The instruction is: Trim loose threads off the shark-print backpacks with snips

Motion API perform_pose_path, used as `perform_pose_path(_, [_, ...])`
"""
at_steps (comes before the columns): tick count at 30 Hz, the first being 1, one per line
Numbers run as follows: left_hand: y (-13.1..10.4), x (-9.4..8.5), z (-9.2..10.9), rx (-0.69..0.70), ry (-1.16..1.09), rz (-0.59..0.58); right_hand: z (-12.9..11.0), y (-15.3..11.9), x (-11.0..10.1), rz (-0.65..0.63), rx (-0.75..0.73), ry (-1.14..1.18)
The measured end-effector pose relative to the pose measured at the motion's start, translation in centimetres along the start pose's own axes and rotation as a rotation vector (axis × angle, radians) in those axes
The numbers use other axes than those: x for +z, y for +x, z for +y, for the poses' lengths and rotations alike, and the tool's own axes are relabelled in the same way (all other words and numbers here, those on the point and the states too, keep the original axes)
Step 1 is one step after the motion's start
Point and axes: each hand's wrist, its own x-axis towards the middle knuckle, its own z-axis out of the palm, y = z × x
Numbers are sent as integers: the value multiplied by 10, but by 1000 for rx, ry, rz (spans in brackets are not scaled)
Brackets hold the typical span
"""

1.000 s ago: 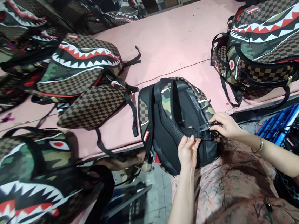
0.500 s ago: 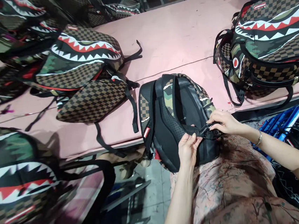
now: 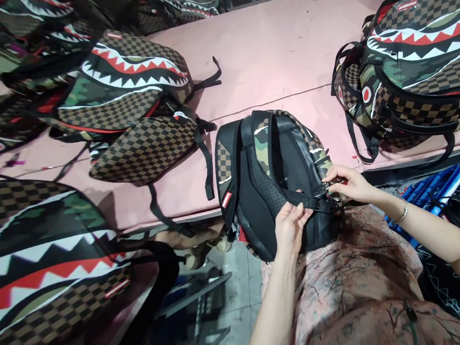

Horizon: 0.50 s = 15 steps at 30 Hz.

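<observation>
A small backpack [image 3: 252,197] leans between the table edge and my lap, its black padded back and shoulder straps facing me. My left hand [image 3: 291,223] pinches the lower end of a camouflage-lined shoulder strap [image 3: 263,150] between thumb and fingers. Just to the right, my right hand [image 3: 349,184] is closed in a pinch on the black webbing strap [image 3: 320,199] at the bag's side, close to its buckle. The fingertips partly cover the small parts there.
Shark-mouth checkered backpacks lie on the pink table [image 3: 266,44], one at left [image 3: 137,94] and one at right [image 3: 418,62]. Another backpack [image 3: 46,255] is close at the lower left, by a person. Blue crates [image 3: 423,192] stand beside my right arm.
My right hand has shifted slightly right and up along the strap, while my left keeps its pinch. At the lower left, the other backpack has turned and moved right.
</observation>
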Motion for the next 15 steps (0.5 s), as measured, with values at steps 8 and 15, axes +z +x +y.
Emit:
perform_pose_path(8, [0,3,-1,-11,0,-4,5,2,-6,-157,-194,-318])
perform_pose_path(15, [0,1,-2,-15,0,9,2,6,-1,-181,-219,-398])
